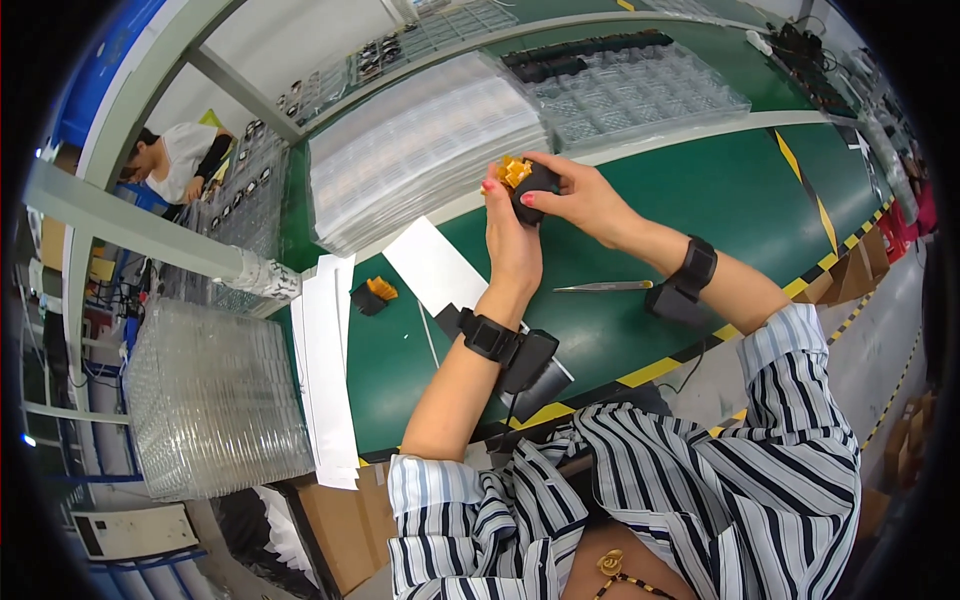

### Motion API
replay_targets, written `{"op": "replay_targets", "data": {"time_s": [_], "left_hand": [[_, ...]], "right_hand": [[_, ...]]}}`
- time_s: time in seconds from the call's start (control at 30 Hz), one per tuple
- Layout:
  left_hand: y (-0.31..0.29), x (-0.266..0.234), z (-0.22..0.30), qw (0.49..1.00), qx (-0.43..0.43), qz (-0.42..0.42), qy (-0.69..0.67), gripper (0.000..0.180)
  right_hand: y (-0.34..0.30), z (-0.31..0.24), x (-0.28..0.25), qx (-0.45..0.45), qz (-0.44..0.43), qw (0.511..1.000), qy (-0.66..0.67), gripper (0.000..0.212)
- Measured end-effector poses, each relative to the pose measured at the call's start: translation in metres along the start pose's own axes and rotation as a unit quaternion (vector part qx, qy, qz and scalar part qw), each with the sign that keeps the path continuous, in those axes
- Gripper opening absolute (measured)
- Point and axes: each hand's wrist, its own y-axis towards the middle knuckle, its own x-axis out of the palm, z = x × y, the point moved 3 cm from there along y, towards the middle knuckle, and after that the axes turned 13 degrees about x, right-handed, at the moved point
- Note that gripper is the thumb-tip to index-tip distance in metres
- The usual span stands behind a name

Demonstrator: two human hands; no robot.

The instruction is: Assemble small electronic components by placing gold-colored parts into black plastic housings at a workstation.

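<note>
fingers of the left hand (pixel 513 245) and right hand (pixel 597 207) are clamped on a small black block (pixel 540 183), raised over the green tabletop (pixel 730 190), with its orange strips (pixel 513 169) facing up and left and the right thumb lying across its near side. below the right forearm lie metal tweezers (pixel 603 287), and to the left a second black block (pixel 370 299) rests between a white sheet (pixel 434 262) and long white strips (pixel 326 370). beyond the hands stands a wide stack of clear trays (pixel 420 150).
</note>
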Motion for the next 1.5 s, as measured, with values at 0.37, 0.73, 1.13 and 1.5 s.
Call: {"op": "replay_targets", "data": {"time_s": [0.37,0.73,1.13,1.5], "left_hand": [[0.002,-0.023,0.0,0.884,-0.044,-0.263,0.383,0.096],[0.009,-0.026,-0.004,0.842,0.003,-0.276,0.463,0.098],[0.003,-0.021,-0.01,0.815,0.012,-0.303,0.494,0.098],[0.005,-0.022,-0.011,0.805,0.022,-0.316,0.501,0.098]], "right_hand": [[-0.014,0.017,-0.022,-0.228,-0.077,0.837,-0.491,0.064],[-0.013,0.043,-0.03,-0.128,-0.01,0.956,-0.263,0.066],[-0.026,0.046,-0.038,-0.067,0.014,0.978,-0.199,0.035],[-0.03,0.031,-0.03,-0.264,0.032,0.885,-0.381,0.025]]}}
